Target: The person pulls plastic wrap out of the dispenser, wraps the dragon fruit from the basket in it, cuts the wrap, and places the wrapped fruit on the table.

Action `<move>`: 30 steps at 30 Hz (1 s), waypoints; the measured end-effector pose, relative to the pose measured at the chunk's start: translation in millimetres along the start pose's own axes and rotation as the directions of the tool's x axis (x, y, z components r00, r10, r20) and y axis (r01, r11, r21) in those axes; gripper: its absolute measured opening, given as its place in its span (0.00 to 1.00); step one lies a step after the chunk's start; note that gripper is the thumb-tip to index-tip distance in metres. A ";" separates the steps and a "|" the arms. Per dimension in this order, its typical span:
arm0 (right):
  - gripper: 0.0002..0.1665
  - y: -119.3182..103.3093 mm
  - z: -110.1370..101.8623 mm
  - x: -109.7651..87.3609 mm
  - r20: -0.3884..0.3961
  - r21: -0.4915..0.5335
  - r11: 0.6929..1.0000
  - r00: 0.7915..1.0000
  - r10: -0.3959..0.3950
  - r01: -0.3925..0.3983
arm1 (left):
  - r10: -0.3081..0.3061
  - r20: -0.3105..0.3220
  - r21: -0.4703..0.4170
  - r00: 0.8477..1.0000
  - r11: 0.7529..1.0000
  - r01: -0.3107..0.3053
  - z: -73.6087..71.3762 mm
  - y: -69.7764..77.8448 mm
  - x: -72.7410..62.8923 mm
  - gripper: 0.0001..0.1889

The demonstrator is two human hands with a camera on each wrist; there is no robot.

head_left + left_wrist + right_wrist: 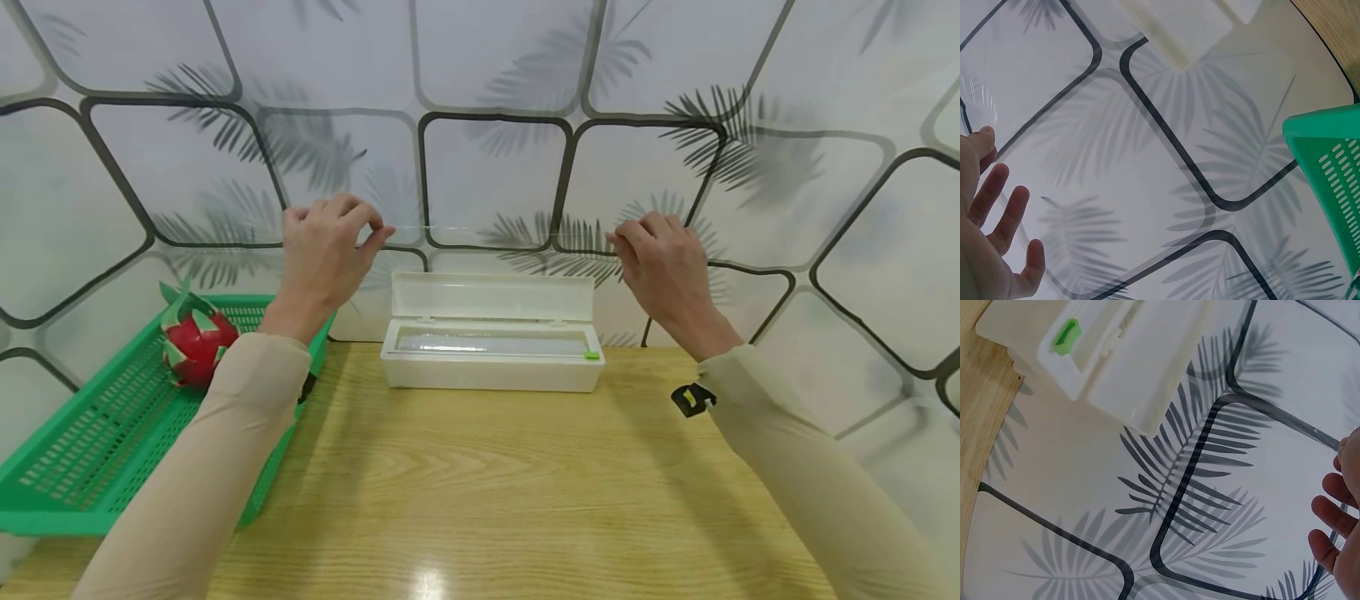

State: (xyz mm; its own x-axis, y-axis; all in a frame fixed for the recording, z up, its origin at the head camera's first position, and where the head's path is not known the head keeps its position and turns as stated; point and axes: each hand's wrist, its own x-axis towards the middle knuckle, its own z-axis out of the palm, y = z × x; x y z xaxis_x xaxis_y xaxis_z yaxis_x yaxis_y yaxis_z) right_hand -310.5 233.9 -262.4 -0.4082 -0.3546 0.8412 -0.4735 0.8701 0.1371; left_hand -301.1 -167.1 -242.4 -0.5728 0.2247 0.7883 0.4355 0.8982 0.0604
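Note:
Between the two raised hands stretches a clear sheet of plastic wrap (pixel 465 228), its edge a faint line against the patterned wall. My left hand (pixel 330 250) pinches one corner between thumb and forefinger; its other fingers spread loosely in the left wrist view (pixel 1000 219). At the opposite corner, the right hand (pixel 663 267) pinches the film, with its remaining fingers curled in the right wrist view (pixel 1338 512). Below and between them stands a white wrap dispenser box (pixel 495 373), lid raised, a shiny roll of wrap (pixel 487 343) inside and a green slide cutter (pixel 592 355) at its right end.
At the left, a green perforated basket (pixel 67 523) holds a red dragon fruit (pixel 197 346) and sits partly behind the left forearm. The wooden table (pixel 480 483) ends at a wall (pixel 495 67) with leaf and line patterns, close behind the box.

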 end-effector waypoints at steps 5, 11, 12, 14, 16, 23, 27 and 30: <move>0.11 0.1 -0.3 0.3 -0.008 0.008 1.000 1.000 0.009 -0.008 | -0.007 -0.002 -0.008 1.000 1.000 0.007 -0.3 0.8 0.9 0.11; 0.12 -0.7 -0.7 0.0 0.001 0.061 0.997 0.999 0.048 -0.048 | -0.086 0.049 -0.168 0.995 0.981 0.093 1.0 0.2 0.7 0.11; 0.12 -1.2 -0.8 -0.2 0.008 0.087 0.994 0.998 0.069 -0.070 | -0.110 0.072 -0.225 0.991 0.966 0.123 1.7 -0.3 0.8 0.11; 0.12 -2.3 -1.1 -0.6 0.027 0.167 0.978 0.992 0.126 -0.128 | -0.157 0.125 -0.351 0.980 0.916 0.192 3.8 -0.9 1.2 0.12; 0.13 -3.8 -1.6 -0.8 0.062 0.266 0.943 0.980 0.189 -0.199 | -0.203 0.182 -0.461 0.962 0.846 0.266 4.9 0.3 1.6 0.12; 0.17 -5.9 -1.4 0.6 0.298 0.550 0.674 0.870 0.393 -0.493 | -0.294 0.340 -0.691 0.893 0.567 0.450 11.9 6.2 0.6 0.12; 0.14 -4.6 -3.1 3.1 0.405 0.702 0.437 0.820 0.404 -0.562 | -0.314 0.376 -0.740 0.872 0.465 0.486 14.6 9.0 2.4 0.12; 0.12 -2.7 -4.9 5.2 0.440 0.756 0.316 0.803 0.402 -0.573 | -0.319 0.365 -0.755 0.874 0.448 0.479 15.2 9.5 4.3 0.11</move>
State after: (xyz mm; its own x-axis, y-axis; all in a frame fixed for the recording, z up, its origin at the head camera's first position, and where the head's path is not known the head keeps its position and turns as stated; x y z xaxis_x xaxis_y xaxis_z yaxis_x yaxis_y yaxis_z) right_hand -307.5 231.5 -255.8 -0.8617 -0.0859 0.5000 -0.5060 0.2187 -0.8344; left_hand -309.9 -151.8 -247.7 -0.8935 0.0476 0.4465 0.4451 0.2244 0.8669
